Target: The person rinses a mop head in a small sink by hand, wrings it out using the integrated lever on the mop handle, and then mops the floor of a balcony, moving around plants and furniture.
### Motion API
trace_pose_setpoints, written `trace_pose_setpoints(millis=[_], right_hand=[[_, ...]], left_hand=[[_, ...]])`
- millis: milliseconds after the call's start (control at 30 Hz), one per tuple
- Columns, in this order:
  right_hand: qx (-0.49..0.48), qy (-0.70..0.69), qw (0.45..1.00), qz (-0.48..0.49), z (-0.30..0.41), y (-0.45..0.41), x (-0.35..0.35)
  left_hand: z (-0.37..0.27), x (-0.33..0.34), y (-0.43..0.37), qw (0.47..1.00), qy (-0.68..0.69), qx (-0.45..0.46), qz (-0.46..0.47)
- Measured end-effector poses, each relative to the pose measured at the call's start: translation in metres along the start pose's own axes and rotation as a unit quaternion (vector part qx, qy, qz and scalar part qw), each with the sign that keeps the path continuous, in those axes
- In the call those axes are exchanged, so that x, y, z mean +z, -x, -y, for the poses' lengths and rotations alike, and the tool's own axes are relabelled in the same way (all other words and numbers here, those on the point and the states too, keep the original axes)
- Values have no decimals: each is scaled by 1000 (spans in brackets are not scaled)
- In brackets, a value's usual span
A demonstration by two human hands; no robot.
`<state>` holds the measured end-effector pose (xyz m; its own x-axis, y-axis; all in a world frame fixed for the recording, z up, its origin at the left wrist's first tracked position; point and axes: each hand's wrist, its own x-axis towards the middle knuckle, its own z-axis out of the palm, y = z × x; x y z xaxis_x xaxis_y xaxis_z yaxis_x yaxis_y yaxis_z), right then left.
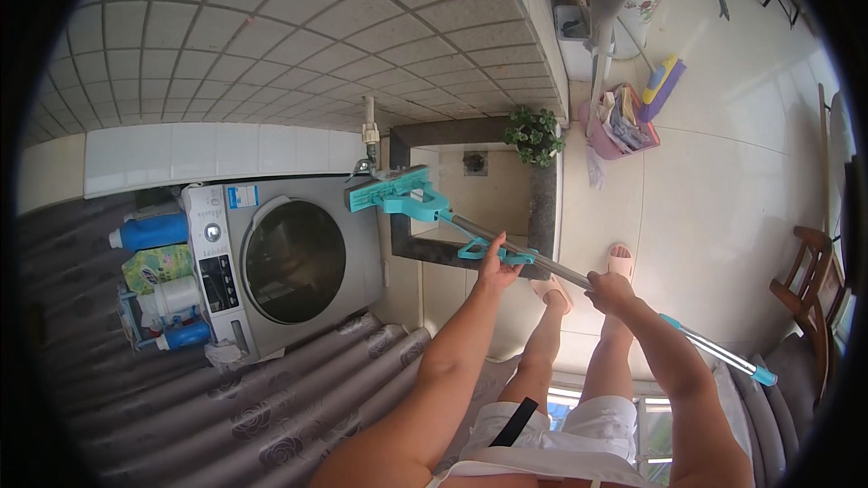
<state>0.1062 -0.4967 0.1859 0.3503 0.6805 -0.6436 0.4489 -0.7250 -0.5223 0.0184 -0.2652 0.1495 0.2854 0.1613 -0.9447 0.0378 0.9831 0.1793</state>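
A sponge mop with a turquoise plastic head [388,194] and a metal pole [563,273] lies across both hands. My left hand [500,267] supports the pole near its turquoise lever [477,248]; whether its fingers close round pole or lever is hard to tell. Farther along, my right hand [609,293] grips the pole, whose turquoise-capped end [763,375] reaches out past my right forearm. The mop head is beneath a wall-mounted metal tap [365,166], over the left rim of a dark-edged floor-level basin [401,229]. A square drain [475,163] shows on the basin's bottom.
Left of the basin stands a front-loading washing machine [293,261] with blue detergent bottles [154,231] on top. A green potted plant [534,136] sits on the basin's corner. Beyond are a pink waste bin [620,129], a purple-bristled broom [662,89] and a wooden chair [805,278].
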Motion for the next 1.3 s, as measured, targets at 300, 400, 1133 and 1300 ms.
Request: trace_pose_setpoints(millis=[300, 400, 1133, 1300], right_hand=[[-1, 15, 999, -29, -16, 18, 10], [15, -14, 999, -30, -13, 27, 11], [15, -41, 998, -53, 4, 38, 2], [-50, 18, 995, -87, 5, 19, 6]], left_hand=[[23, 4, -3, 999, -14, -33, -13], [28, 3, 0, 998, -27, -44, -19], [22, 1, 11, 999, -3, -40, -24], [4, 2, 21, 1000, -4, -8, -1]])
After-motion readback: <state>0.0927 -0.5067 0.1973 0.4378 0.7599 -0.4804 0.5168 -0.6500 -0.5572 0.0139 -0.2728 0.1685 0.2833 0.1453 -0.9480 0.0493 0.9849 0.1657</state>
